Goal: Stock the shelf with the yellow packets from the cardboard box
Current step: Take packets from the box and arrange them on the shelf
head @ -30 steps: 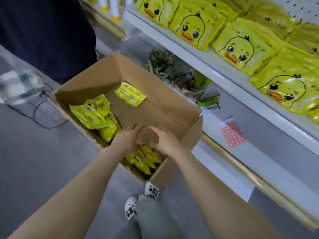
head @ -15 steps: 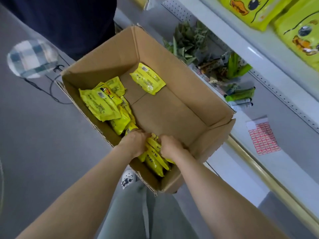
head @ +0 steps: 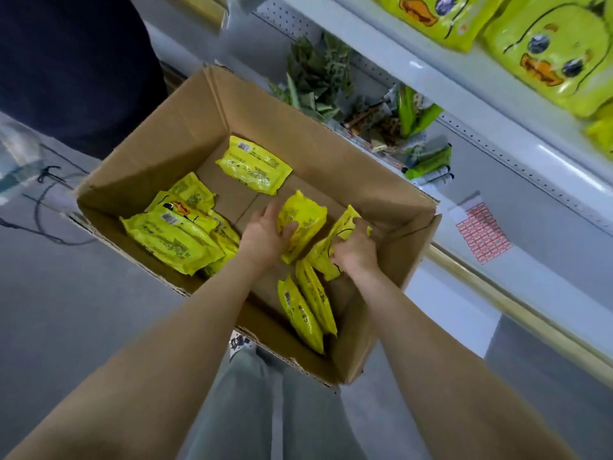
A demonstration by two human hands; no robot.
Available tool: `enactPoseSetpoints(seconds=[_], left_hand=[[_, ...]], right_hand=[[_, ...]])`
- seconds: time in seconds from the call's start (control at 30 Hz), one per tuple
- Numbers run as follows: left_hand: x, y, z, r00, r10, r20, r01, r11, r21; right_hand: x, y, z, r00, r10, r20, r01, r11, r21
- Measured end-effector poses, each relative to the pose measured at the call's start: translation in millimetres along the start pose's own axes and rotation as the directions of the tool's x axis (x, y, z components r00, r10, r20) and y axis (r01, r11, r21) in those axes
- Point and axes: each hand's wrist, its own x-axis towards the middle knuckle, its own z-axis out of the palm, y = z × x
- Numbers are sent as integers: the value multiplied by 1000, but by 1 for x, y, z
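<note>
The print on the yellow packets is too small and blurred for me to read; I can only make out barcode patches on some backs and a cartoon duck face on the big packs (head: 544,58) up on the white shelf (head: 447,104). A sheet of red labels (head: 482,232) lies on the lower shelf ledge, its writing unreadable. The cardboard box (head: 185,127) sits open on a grey floor (head: 66,310) beside the shelving, with green packs (head: 418,114) in the bay behind it.

My left grip (head: 265,234) is curled round 1 yellow packet (head: 302,224), lifted above the box bottom. My right grip (head: 355,250) pinches a second packet (head: 335,240) just beside it, duck outline showing. Below my wrists, 2 more packets (head: 308,310) stand on edge against the near wall. A pile of packets (head: 175,237) lies at the box's left side, and 1 single packet (head: 253,169) lies flat near the far wall.
</note>
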Motion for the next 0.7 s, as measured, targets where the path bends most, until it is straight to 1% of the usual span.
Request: enactPoseSetpoints(seconds=[0.1, 0.17, 0.23, 0.3, 0.33, 0.43, 0.47, 0.53, 0.6, 0.63, 0.67, 0.7], left_hand=[[8, -6, 1, 981, -2, 195, -26, 990, 136], [12, -10, 4, 959, -2, 284, -65, 972, 224], [17, -14, 11, 949, 15, 314, -110, 951, 288], [26, -17, 19, 953, 50, 299, -143, 944, 298], [31, -17, 25, 956, 59, 288, -147, 944, 296], [49, -16, 44, 956, 56, 289, -152, 934, 323], [55, -17, 50, 955, 44, 293, -148, 929, 340], [65, -18, 55, 964, -4, 267, -92, 935, 343], [72, -18, 51, 970, -53, 236, -12, 964, 265], [73, -17, 46, 970, -63, 233, 4, 969, 248], [72, -15, 40, 974, -58, 218, -3, 962, 272], [69, -13, 34, 984, -31, 173, -29, 943, 333]], right_hand=[[0, 0, -3, 998, -65, 1, 64, 982, -180], [5, 5, -3, 994, -109, -19, 100, 958, -268], [15, 9, 1, 991, -130, -20, 115, 935, -336], [27, 13, 7, 994, -109, -27, 91, 925, -368], [33, 16, 10, 996, -71, -50, 49, 934, -354], [42, 23, 21, 988, 124, -92, -140, 972, -191], [43, 25, 26, 984, 148, -101, -162, 975, -151], [46, 26, 32, 979, 148, -139, -159, 984, -75], [47, 25, 33, 975, 163, -153, -162, 987, 21], [49, 24, 32, 974, 164, -157, -155, 986, 66], [49, 24, 32, 975, 155, -161, -139, 985, 106], [46, 21, 29, 974, 149, -170, -126, 982, 140]])
